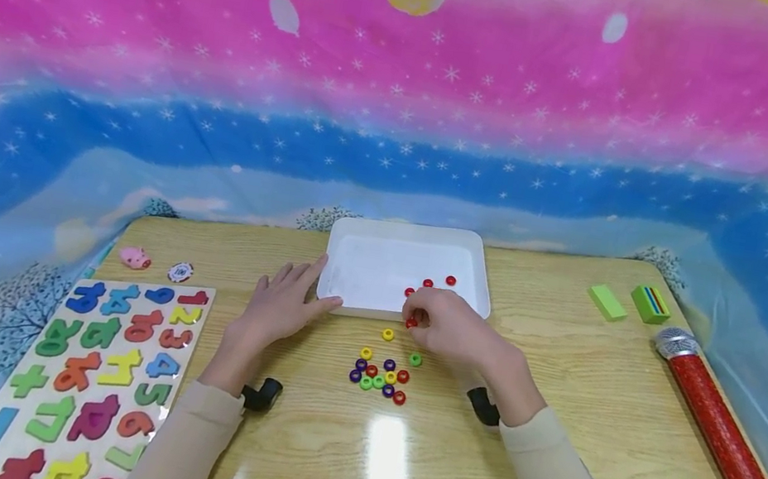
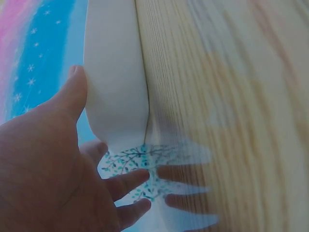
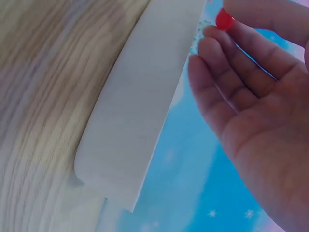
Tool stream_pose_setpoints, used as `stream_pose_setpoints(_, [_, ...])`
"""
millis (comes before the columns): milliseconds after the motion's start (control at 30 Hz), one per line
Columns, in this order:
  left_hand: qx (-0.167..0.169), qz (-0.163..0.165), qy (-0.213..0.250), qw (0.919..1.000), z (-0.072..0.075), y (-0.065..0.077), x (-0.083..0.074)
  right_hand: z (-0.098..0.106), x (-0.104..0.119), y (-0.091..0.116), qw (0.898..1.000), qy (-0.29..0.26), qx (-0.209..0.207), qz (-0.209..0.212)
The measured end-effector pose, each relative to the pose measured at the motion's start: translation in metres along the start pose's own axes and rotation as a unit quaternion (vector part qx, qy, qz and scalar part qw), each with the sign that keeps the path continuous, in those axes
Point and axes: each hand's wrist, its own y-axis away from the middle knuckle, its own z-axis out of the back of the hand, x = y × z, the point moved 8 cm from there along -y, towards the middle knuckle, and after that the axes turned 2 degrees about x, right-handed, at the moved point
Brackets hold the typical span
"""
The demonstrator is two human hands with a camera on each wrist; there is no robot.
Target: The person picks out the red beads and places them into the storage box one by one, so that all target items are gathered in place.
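Three red beads (image 1: 428, 283) show inside the white tray (image 1: 373, 259); another red bead (image 1: 412, 323), pinched in the right hand (image 1: 449, 327), is at its near rim. Left hand (image 1: 277, 313) spread, touching the tray's left end. Looks part done: three loose reds (image 1: 399, 401) lie on the table (image 1: 321, 447) on the tray's near side, as do all visible yellow beads (image 1: 387, 337), green beads (image 1: 415, 362) and purple beads (image 1: 387, 393)

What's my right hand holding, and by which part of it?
Your right hand pinches a small red ring by one side, at the fingertips.

Left grip (image 1: 282, 303), fingers (image 2: 128, 184) spread; right grip (image 1: 451, 326) curled, pinching; forearms (image 1: 561, 477) angled inward.
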Motion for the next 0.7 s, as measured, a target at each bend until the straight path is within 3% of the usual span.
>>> stream_pose_setpoints(133, [-0.001, 0.0, 0.001, 1.0, -0.001, -0.001, 0.001, 0.007, -0.005, -0.008, 0.999, -0.013, -0.029, 0.007])
stream_pose_setpoints(433, [-0.007, -0.001, 0.002, 1.0, -0.002, -0.001, 0.003, 0.014, -0.026, -0.034, 0.995, -0.023, -0.091, -0.026])
stream_pose_setpoints(700, [-0.01, -0.005, -0.002, 0.9999, -0.001, -0.002, 0.001, 0.01, -0.048, -0.057, 0.989, -0.006, -0.121, -0.087])
